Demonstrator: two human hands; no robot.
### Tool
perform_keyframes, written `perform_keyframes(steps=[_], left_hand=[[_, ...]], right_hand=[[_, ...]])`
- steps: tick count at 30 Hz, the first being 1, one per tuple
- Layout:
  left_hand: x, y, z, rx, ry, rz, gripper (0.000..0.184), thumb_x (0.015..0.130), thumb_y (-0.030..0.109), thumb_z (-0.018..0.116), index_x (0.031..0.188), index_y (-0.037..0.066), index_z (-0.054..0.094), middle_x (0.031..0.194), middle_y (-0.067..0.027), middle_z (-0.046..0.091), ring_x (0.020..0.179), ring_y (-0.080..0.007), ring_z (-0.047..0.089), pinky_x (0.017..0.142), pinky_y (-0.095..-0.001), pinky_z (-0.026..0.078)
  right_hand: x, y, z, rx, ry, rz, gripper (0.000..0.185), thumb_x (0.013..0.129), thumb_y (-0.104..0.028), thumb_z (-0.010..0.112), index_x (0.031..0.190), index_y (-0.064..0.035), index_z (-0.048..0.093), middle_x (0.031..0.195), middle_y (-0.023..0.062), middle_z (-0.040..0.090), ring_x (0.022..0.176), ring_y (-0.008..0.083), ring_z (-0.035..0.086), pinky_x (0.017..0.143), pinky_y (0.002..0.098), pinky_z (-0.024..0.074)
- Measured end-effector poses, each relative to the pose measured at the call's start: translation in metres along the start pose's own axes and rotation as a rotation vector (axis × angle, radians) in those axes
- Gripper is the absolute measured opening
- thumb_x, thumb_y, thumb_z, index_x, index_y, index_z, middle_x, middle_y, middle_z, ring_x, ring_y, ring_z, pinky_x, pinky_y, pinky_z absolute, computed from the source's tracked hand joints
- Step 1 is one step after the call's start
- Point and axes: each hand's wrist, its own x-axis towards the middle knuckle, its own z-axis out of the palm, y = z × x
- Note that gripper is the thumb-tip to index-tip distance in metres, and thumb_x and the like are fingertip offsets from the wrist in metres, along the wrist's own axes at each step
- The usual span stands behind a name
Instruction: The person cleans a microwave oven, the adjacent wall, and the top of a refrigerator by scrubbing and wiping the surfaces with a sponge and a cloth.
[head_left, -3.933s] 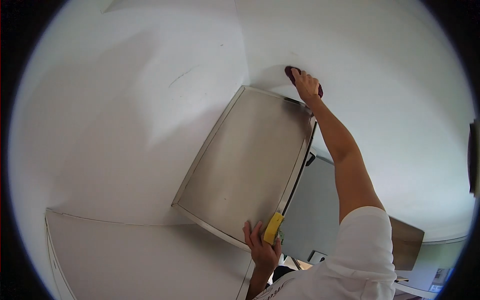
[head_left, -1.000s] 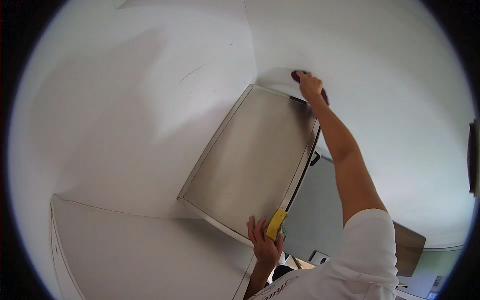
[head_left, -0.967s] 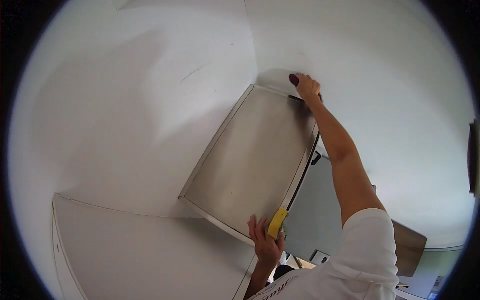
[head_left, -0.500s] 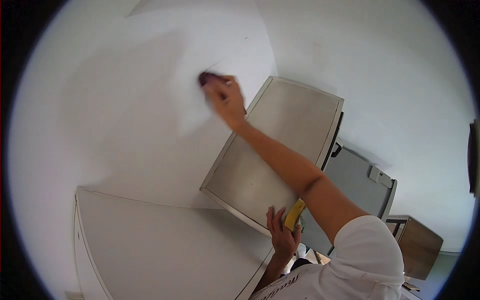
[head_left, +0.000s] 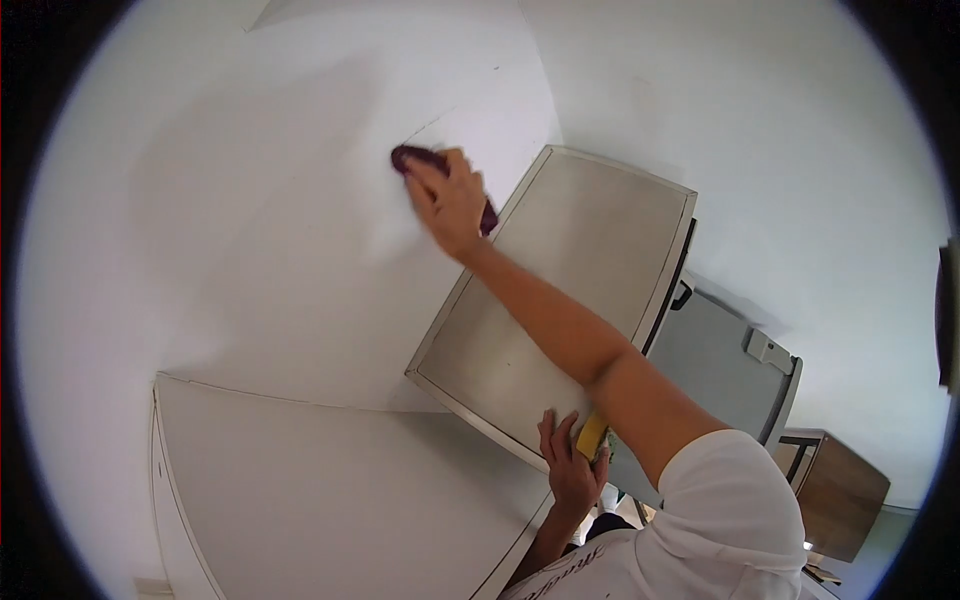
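My right hand (head_left: 452,205) reaches up to the white wall (head_left: 300,250), closed around a dark maroon cloth (head_left: 418,158). The cloth appears pressed to the wall, with one end sticking out beside the wrist. A thin dark line on the wall runs up from the cloth's upper end. Low in the view, my left hand (head_left: 572,475) rests at the edge of the metal-topped cabinet (head_left: 560,270). Between its thumb and fingers is a yellow sponge (head_left: 592,437), partly covered by my right arm.
A white panel top (head_left: 330,480) spreads across the lower left. Beyond the cabinet stands a grey-topped appliance (head_left: 705,345) with a black handle. Farther right is a brown wooden piece of furniture (head_left: 845,495). The wall corner lies behind the cabinet.
My right hand has shifted slightly down and left on the wall with the cloth, which now shows more clearly. My left hand stays at the cabinet edge, and less of the sponge shows.
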Motion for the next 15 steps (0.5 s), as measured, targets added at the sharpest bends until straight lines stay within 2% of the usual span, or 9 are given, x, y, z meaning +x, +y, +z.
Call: perform_keyframes(steps=[3,4,6,8,9,10,12,14,15], left_hand=[[-0.001,0.000,0.000,-0.027,0.000,0.001,0.038,0.086,0.017,0.058,0.120,0.000,0.049,0.127,-0.0215,0.041,0.127,-0.0477,0.027,0.103,-0.0588,0.025],[-0.001,0.000,0.000,-0.027,-0.006,-0.001,0.038,0.086,0.017,0.058,0.120,0.000,0.049,0.127,-0.0215,0.041,0.127,-0.0477,0.027,0.103,-0.0588,0.025],[-0.001,0.000,-0.001,-0.041,-0.053,-0.034,0.043,0.081,0.017,0.065,0.117,-0.001,0.048,0.130,-0.0225,0.039,0.127,-0.0504,0.026,0.104,-0.0642,0.022],[-0.002,-0.001,0.002,-0.020,-0.030,-0.018,0.043,0.081,0.016,0.065,0.117,-0.001,0.049,0.130,-0.0222,0.039,0.128,-0.0500,0.026,0.104,-0.0640,0.022],[-0.002,-0.001,0.003,0.002,-0.008,-0.007,0.042,0.081,0.015,0.065,0.116,-0.001,0.049,0.129,-0.0218,0.039,0.128,-0.0497,0.026,0.104,-0.0639,0.021],[-0.001,0.000,0.004,0.003,-0.007,-0.008,0.042,0.081,0.015,0.065,0.116,-0.001,0.049,0.129,-0.0218,0.039,0.128,-0.0497,0.026,0.104,-0.0639,0.021],[-0.001,0.001,0.002,-0.011,-0.022,-0.024,0.041,0.082,0.015,0.065,0.116,-0.001,0.050,0.129,-0.0215,0.040,0.128,-0.0490,0.026,0.104,-0.0640,0.021],[0.000,-0.001,0.001,-0.019,-0.016,-0.015,0.041,0.082,0.015,0.065,0.116,-0.001,0.050,0.129,-0.0215,0.040,0.128,-0.0489,0.026,0.104,-0.0641,0.022],[-0.001,0.000,0.002,-0.040,-0.006,-0.006,0.041,0.081,0.015,0.065,0.116,-0.001,0.051,0.129,-0.0214,0.040,0.128,-0.0489,0.026,0.104,-0.0642,0.022]], right_hand=[[0.039,0.034,0.006,-0.058,0.148,0.242,0.020,0.084,-0.024,0.062,0.102,-0.0162,0.067,0.095,0.0086,0.051,0.088,0.0272,0.052,0.071,0.0412,0.0373],[0.048,0.037,0.000,-0.040,0.133,0.372,0.019,0.085,-0.023,0.060,0.102,-0.0156,0.066,0.095,0.0087,0.051,0.088,0.0280,0.052,0.072,0.0416,0.0378],[0.041,0.029,-0.001,-0.021,0.122,0.330,0.019,0.085,-0.022,0.061,0.102,-0.0156,0.067,0.096,0.0095,0.051,0.089,0.0286,0.052,0.073,0.0416,0.0382],[0.015,0.011,0.002,-0.045,0.021,0.382,0.018,0.084,-0.021,0.062,0.101,-0.0171,0.068,0.099,0.0107,0.052,0.089,0.0296,0.052,0.073,0.0418,0.0384],[-0.005,0.002,0.000,-0.068,-0.049,0.171,0.019,0.082,-0.023,0.064,0.100,-0.0186,0.070,0.093,0.0124,0.054,0.085,0.0321,0.055,0.073,0.0452,0.0418],[-0.024,-0.010,-0.008,0.023,-0.143,0.090,0.020,0.081,-0.022,0.066,0.101,-0.0217,0.070,0.094,0.0123,0.054,0.087,0.0318,0.054,0.075,0.0445,0.0415],[-0.026,0.000,-0.016,-0.011,-0.113,-0.017,0.021,0.081,-0.022,0.065,0.101,-0.0230,0.070,0.093,0.0112,0.053,0.089,0.0306,0.054,0.073,0.0428,0.0417],[-0.017,0.033,-0.004,-0.115,-0.044,0.230,0.020,0.082,-0.022,0.064,0.101,-0.0219,0.070,0.094,0.0110,0.053,0.086,0.0311,0.055,0.071,0.0424,0.0437],[-0.011,0.049,-0.004,-0.096,-0.017,0.381,0.013,0.084,-0.023,0.062,0.095,-0.0218,0.069,0.100,0.0140,0.055,0.088,0.0335,0.055,0.075,0.0451,0.0418]])
